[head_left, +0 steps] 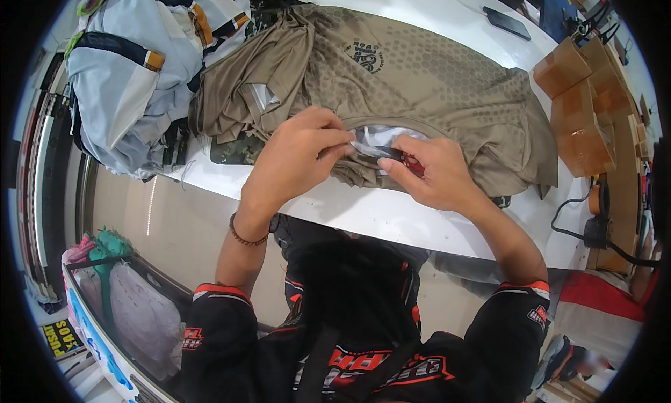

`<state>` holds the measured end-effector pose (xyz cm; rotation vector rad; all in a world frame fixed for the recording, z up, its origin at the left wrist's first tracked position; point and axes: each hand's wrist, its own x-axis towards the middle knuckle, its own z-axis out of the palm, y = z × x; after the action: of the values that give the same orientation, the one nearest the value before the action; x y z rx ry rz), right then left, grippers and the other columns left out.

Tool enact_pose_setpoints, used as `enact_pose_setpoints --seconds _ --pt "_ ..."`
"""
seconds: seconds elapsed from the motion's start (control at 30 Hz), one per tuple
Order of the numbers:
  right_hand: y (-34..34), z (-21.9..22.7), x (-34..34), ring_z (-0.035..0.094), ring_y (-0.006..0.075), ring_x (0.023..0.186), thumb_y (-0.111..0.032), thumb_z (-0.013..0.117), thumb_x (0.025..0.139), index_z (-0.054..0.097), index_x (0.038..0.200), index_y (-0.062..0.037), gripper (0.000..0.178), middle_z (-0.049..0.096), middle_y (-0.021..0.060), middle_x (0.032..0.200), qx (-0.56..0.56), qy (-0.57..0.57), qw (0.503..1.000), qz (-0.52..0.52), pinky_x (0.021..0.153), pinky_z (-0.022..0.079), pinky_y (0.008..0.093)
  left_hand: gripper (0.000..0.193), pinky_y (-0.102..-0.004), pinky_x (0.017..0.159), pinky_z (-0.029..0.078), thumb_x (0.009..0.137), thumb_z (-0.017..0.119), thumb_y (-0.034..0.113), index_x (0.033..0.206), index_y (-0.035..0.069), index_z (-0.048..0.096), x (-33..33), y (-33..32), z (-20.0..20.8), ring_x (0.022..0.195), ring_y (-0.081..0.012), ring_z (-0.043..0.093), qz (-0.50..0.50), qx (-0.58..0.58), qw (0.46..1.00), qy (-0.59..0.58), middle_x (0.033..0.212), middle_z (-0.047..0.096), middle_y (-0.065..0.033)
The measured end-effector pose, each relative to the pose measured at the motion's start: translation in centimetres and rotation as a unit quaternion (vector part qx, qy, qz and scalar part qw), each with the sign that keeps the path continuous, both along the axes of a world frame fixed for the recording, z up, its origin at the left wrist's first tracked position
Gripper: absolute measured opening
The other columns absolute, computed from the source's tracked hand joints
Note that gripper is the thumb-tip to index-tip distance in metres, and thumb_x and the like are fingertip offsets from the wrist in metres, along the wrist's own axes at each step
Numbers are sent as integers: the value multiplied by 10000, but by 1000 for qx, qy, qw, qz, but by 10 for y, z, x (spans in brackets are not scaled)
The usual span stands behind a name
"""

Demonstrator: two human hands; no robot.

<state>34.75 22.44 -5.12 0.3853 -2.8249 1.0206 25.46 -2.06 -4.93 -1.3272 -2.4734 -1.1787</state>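
At the brown shirt (447,89), the left hand (297,150) pinches pale fabric (369,149) and the right hand (439,171) clasps snips (412,165).

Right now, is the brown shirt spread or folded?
Mostly spread: the brown shirt lies broadly across the white table, its left end bunched.

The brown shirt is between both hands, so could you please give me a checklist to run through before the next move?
1. Brown shirt supported: ok, it lies on the white table.
2. Left hand steadying the work: ok, its fingertips pinch at the pale material in the neck opening.
3. Right hand holding the red-and-dark tool: ok, it is gripped.
4. Left fingertips well away from the tool's far end: not ok, they look very close.
5. Tool's far end open or closed: cannot tell, too small and partly hidden.
6. Phone apart from the shirt: ok, it lies beyond it.
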Motion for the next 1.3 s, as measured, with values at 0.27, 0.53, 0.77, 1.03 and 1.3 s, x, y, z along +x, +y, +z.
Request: enact_pose_setpoints --seconds 0.27,0.53,0.77,1.03,1.3 --pt "-3 -1 -4 686 326 604 -401 708 971 712 965 -69 332 695 98 677 47 22 999 -1 563 508 434 119 -395 711 527 859 778 10 975 9 754 -1 1 -14 798 -301 677 -6 -44 999 -24 941 688 -102" --pt "-14 -3 -2 666 324 570 -411 706 981 681 1007 -93 320 690 96 689 118 86 989 -15 504 484 440 145 -409 816 472 891 654 -81 957 -7 549 14 4 -29 914 -352 582 15 7 999 -37 957 566 -143" --pt "-33 -11 5 625 251 505 -387 749 954 647 928 -106 300 660 35 687 191 153 969 -31 436 433 359 130 -383 818 466 903 639 -94 952 -6 558 23 3 -38 877 -317 569 28 86 995 -40 968 584 -137" --pt "-37 -20 4 623 236 473 -379 740 961 646 900 -123 280 641 21 629 228 159 960 -41 426 441 355 126 -372 771 475 891 666 -77 936 8 585 20 2 -41 870 -284 578 22 83 996 5 944 601 -110" --pt "-27 -13 -4 577 184 441 -268 800 910 668 944 -103 214 619 30 615 0 181 983 -24 432 424 334 82 -327 718 464 974 650 9 944 25 575 31 -31 -40 762 -216 588 23 230 972 -39 888 640 -120"
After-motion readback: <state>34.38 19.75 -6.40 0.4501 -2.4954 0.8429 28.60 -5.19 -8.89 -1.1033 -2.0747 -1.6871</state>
